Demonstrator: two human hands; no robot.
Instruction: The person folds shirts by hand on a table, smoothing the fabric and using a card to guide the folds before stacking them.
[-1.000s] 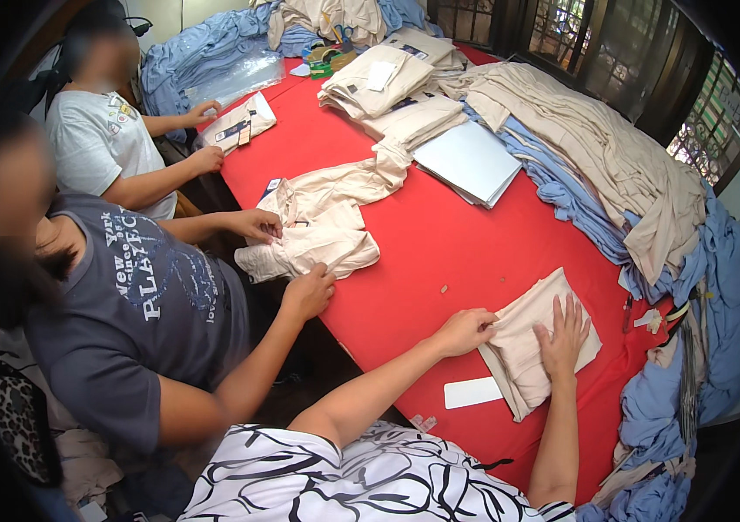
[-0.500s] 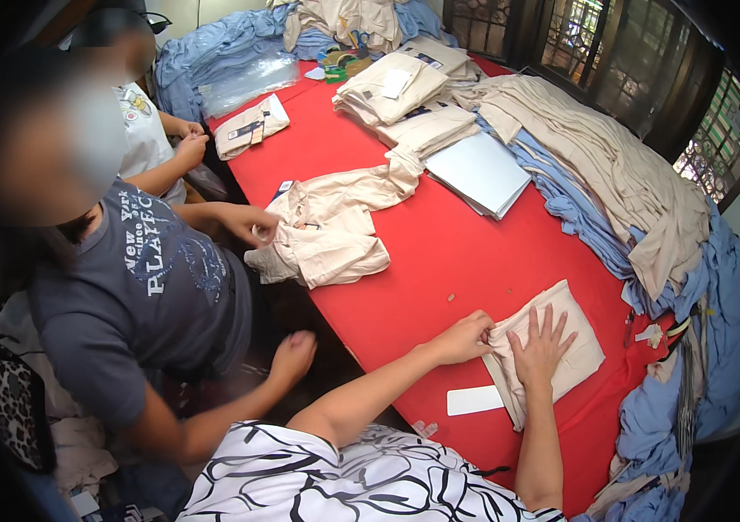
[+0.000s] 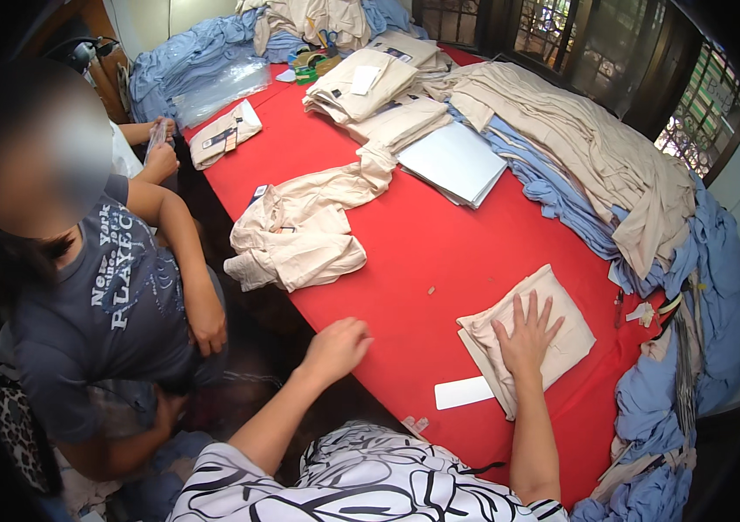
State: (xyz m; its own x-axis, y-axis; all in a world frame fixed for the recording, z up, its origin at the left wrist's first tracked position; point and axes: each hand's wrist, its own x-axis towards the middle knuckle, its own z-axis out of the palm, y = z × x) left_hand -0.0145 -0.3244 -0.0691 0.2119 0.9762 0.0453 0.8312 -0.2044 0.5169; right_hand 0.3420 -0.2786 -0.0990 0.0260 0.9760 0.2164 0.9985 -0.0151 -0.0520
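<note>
On the red-covered table, a folded beige garment (image 3: 572, 324) lies in front of me, its layers showing along the left edge. My right hand (image 3: 524, 337) rests flat on top of it with the fingers spread. My left hand (image 3: 335, 350) hangs over the table's near left edge, away from the garment, its fingers loosely bent and apart with nothing seen in them. A blank white card strip (image 3: 464, 392) pokes out beside the garment's lower left corner.
A loose beige garment (image 3: 304, 230) lies by a co-worker in a grey shirt (image 3: 117, 304). Beyond are folded garments (image 3: 361, 87), white sheets (image 3: 452, 163) and a clear plastic pile (image 3: 224, 91). Beige and blue clothes (image 3: 579, 148) line the right side.
My left hand has let go of the folded garment's edge and moved left. My right hand stays flat on it. The co-worker's hand has drawn back from the loose garment.
</note>
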